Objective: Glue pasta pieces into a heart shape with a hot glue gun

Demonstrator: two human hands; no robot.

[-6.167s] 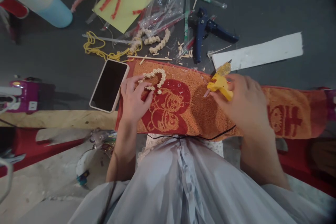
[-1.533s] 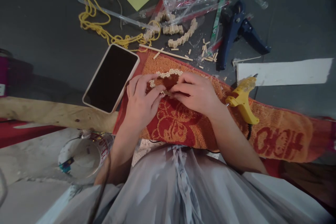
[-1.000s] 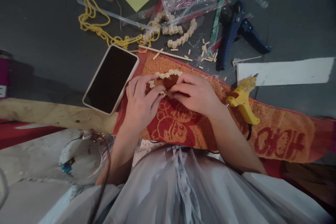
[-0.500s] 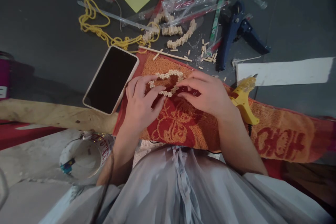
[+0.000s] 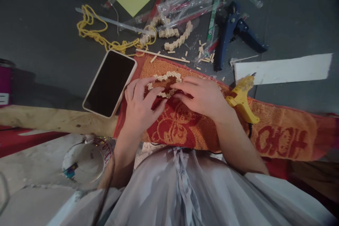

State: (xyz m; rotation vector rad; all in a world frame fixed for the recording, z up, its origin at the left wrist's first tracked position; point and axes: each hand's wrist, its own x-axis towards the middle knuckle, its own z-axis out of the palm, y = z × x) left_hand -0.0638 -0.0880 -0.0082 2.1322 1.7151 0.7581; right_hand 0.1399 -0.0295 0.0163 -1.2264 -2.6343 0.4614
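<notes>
A wavy ring of short pale wooden stick pieces [image 5: 167, 75] lies on the orange and red towel [image 5: 180, 130]. At its left side is my left hand [image 5: 141, 104], its fingers curled on the far edge and the thumb on the near edge. My right hand [image 5: 203, 95] grips the ring's right side between thumb and fingertips, which cover part of it. Just right of that hand, a yellow glue gun [image 5: 243, 100] rests on the towel.
A phone [image 5: 109, 83] lies left of the towel. Beyond are yellow cord [image 5: 91, 30], curved strips of stick pieces [image 5: 180, 39], loose cut sticks [image 5: 205, 56], plastic wrappers [image 5: 182, 3], a blue cutter [image 5: 225, 39] and a white strip [image 5: 286, 69]. A bucket [image 5: 83, 162] stands below at left.
The view has shifted slightly, so the tabletop things appear a little further left. My right fingers have moved slightly inward over the ring; both hands stay at its sides.
</notes>
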